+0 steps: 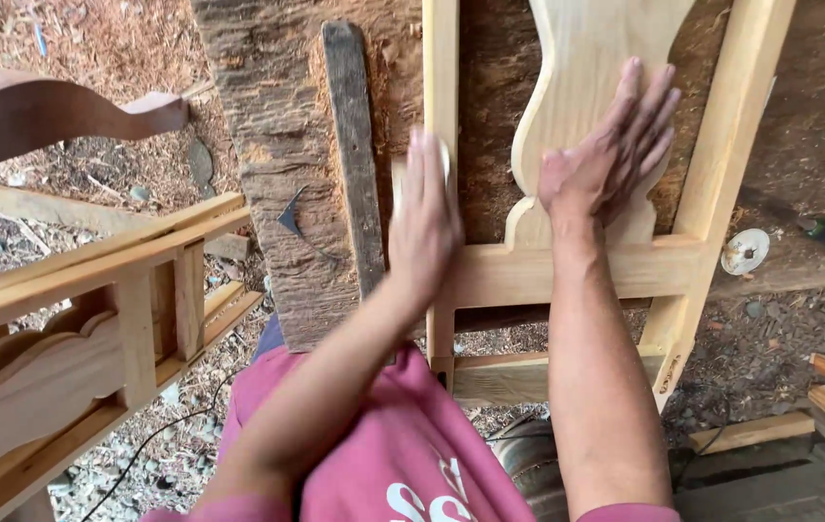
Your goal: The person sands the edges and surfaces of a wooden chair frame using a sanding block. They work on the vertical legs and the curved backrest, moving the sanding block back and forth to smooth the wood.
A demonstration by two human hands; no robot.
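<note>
two bare hands work on a pale wooden chair-back frame [567,271] lying on a rough brown plank desk [277,145]. the right hand [616,145] lies flat, fingers spread, on the frame's curved centre splat [577,58]. the left hand [424,217], blurred, presses something pale against the left upright; its grip cannot be told.

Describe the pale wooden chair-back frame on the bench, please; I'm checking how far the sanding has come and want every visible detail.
The pale unfinished wooden chair-back frame lies flat on a rough dark plank workbench. It has two straight side rails, a cross rail and a curved, vase-shaped centre splat, all bare light wood, with a lower rail near the person's lap. The right hand rests flat, fingers spread, on the splat. The left hand, blurred, presses something small and pale against the left rail; what it is cannot be told.
</note>
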